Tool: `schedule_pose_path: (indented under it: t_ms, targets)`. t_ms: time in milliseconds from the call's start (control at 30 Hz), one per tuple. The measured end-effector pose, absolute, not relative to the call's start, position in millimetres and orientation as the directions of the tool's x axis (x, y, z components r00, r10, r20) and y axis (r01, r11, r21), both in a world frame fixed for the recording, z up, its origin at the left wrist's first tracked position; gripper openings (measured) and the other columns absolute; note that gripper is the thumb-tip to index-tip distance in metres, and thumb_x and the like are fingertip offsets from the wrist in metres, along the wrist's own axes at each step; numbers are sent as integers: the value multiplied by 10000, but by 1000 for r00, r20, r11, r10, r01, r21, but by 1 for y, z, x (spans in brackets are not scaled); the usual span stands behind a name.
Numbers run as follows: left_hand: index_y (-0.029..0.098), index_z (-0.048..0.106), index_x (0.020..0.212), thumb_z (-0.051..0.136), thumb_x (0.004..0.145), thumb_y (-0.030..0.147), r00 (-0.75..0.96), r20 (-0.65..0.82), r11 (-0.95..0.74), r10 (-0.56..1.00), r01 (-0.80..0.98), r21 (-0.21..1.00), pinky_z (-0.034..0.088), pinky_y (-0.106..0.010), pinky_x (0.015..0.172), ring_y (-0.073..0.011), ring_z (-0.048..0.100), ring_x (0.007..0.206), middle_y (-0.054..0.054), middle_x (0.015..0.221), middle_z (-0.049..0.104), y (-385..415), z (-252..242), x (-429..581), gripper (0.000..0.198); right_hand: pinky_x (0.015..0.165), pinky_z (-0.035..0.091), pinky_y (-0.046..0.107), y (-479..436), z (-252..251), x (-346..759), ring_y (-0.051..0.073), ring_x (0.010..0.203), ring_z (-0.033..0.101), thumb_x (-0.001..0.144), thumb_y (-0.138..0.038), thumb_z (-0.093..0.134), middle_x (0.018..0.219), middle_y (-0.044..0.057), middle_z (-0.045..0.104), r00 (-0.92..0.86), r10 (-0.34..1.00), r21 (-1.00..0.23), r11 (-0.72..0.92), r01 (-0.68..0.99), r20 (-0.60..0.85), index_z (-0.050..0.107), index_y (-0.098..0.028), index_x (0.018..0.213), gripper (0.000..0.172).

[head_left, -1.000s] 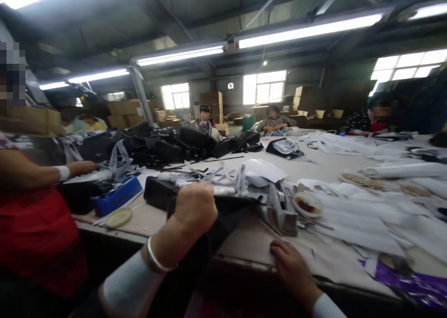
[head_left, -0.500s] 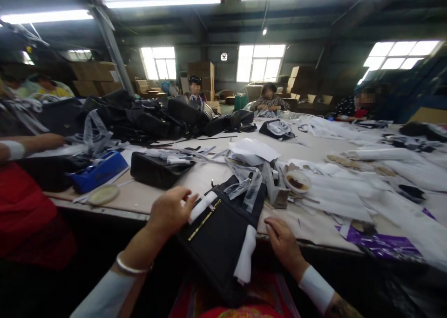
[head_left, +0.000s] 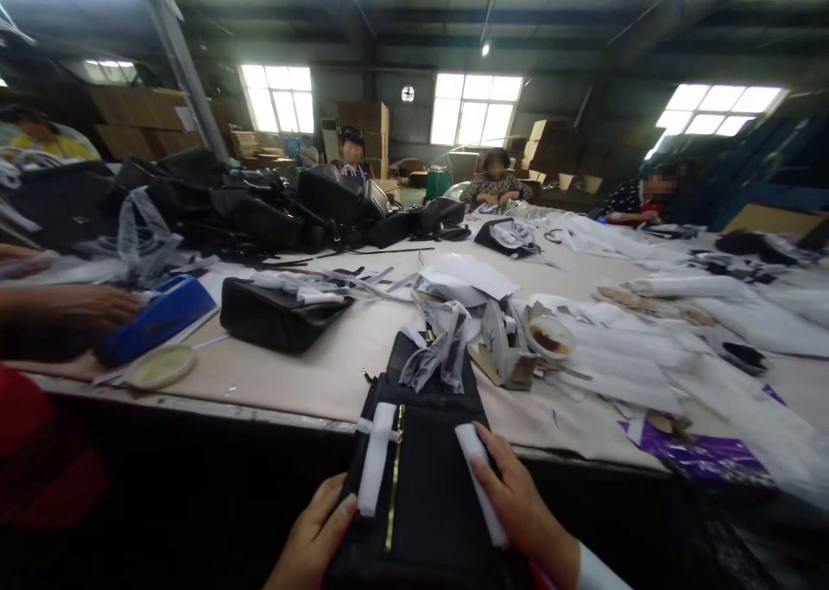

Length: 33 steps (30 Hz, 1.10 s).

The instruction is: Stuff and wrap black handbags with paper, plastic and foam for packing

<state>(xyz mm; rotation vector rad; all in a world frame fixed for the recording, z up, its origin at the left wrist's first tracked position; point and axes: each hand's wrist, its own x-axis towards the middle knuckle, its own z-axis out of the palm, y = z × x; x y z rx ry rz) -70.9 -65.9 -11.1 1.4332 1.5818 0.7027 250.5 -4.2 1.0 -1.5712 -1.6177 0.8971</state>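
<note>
A black bag (head_left: 431,478) with a gold zipper (head_left: 395,486) rests against the table edge in front of me, its top on the table. My left hand (head_left: 319,525) grips its lower left side, thumb on the front. White foam wrapping (head_left: 376,460) lies beside the zipper, held by a small strip. Around the right edge my right hand (head_left: 522,495) is closed, its thumb and fingers over a second white foam wrap (head_left: 480,486). Clear plastic-wrapped straps (head_left: 440,348) lie across the bag's top.
Another black bag (head_left: 278,318) stands left, near a blue tape dispenser (head_left: 159,318) that a co-worker's hand (head_left: 97,305) touches. A grey tape dispenser (head_left: 509,348) and a bowl of brown liquid (head_left: 550,335) sit right. Black bags (head_left: 324,197) are piled behind; co-workers sit across the table (head_left: 311,387).
Both hands have come down onto the bag's sides and taken hold. The bag has turned more upright. At left, the co-worker's hand has moved to the blue dispenser.
</note>
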Motion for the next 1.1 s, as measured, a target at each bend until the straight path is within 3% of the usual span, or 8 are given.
schedule_pose_path:
  t_ms: [100,200,333,433,533,667,833,1100]
  targets:
    - [427,743,947,313,872,645,41,-302,225,952,572,789,577,-352,874,-242,705,998,-2,1029,755,-65,-9,-79,488,1142,377,468,-14,-10,248,294,1351,479,943,-492,485,1422,117,548,-50,995,-790,100,605,88,527,-208,1421,558]
    - [333,747,850,429,877,633,69,-265,157,962,654,740,578,-383,828,-268,707,910,-24,909,755,-49,17,-93,438,1125,400,464,-16,-4,252,287,1323,500,971,-476,446,1409,124,546,-119,989,-696,145,704,87,487,-209,1443,543]
    - [213,717,999,544,886,499,-35,-9,31,999,714,700,548,-392,895,-262,682,970,-87,1007,730,-8,66,-99,353,1095,408,514,-4,29,258,344,1270,509,940,-463,520,1390,187,519,-167,955,-477,268,837,244,570,-149,1344,514]
    - [194,667,1119,609,864,451,89,156,-169,984,756,632,514,-410,982,-263,639,1073,-112,1114,683,16,82,-81,366,1073,426,487,7,58,238,321,1226,525,947,-352,529,1321,177,557,-317,891,-403,434,806,326,618,-145,1252,379]
    - [179,570,1283,691,794,413,183,212,-273,960,779,565,487,-474,1041,-310,579,1183,-156,1235,613,19,72,-52,555,988,488,417,17,73,196,262,1105,577,946,-236,530,1192,126,615,-528,822,-417,565,711,213,628,-172,1206,284]
    - [179,394,1430,598,741,132,54,360,-221,931,869,442,410,-552,1113,-364,449,1346,-208,1393,493,1,51,-29,720,865,517,352,35,64,144,238,975,591,870,-213,644,1062,100,601,-631,772,-379,607,698,74,605,-176,1223,357]
    - [202,230,1518,523,772,70,-7,493,-171,870,934,315,339,-621,1128,-401,323,1438,-209,1458,442,-21,46,-24,813,705,477,274,51,43,118,181,799,583,936,-200,540,943,68,584,-713,698,-267,700,662,61,645,-184,942,106]
    - [182,76,1565,669,808,243,-132,249,-23,959,844,536,403,-502,1134,-352,330,1434,-190,1537,337,-34,24,-31,964,671,445,274,61,37,131,173,717,585,864,-162,623,753,21,606,-501,860,-528,471,707,97,558,-182,775,111]
